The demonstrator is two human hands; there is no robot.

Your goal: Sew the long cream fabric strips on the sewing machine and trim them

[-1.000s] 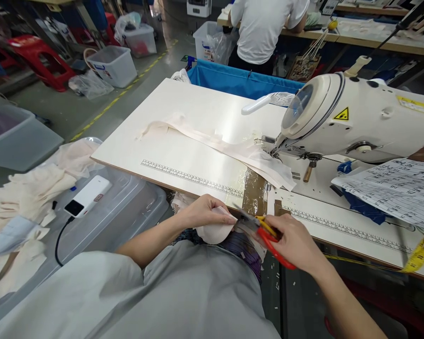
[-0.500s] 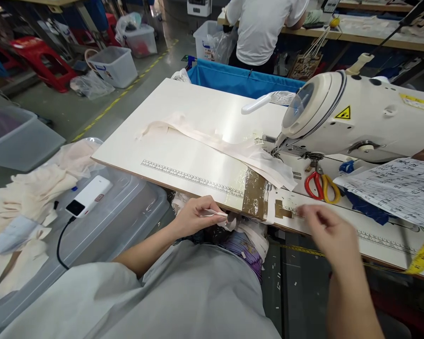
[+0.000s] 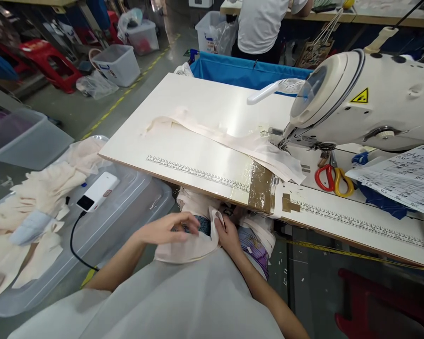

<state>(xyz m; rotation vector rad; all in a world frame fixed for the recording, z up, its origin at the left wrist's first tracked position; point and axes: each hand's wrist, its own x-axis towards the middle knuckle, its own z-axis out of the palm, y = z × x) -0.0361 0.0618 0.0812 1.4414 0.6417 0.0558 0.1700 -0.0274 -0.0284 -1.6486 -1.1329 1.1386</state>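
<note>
In my lap lies a pale pink fabric piece (image 3: 183, 249), just below the front edge of the white sewing table (image 3: 198, 188). My right hand (image 3: 229, 235) pinches its raised end between thumb and fingers. Over the left part of the fabric, my left hand (image 3: 173, 228) hovers with fingers apart and holds nothing. Another long pale fabric strip (image 3: 229, 139) lies across the tabletop, its right part beside the needle area of the sewing machine (image 3: 339, 99). More pale cloth (image 3: 194, 200) hangs under the table edge.
Red-and-yellow-handled scissors (image 3: 334, 179) and a written paper sheet (image 3: 403, 176) lie by the machine. At left, a clear plastic bin (image 3: 127, 212) bears a white device (image 3: 98, 192) and piled fabric (image 3: 45, 188). A blue cloth bin (image 3: 240, 70) stands behind the table; a person (image 3: 259, 26) sits beyond.
My right hand has come from above the table's right part down to my lap and gripped the fabric. My left hand has moved left and opened. More fabric now shows in my lap.
</note>
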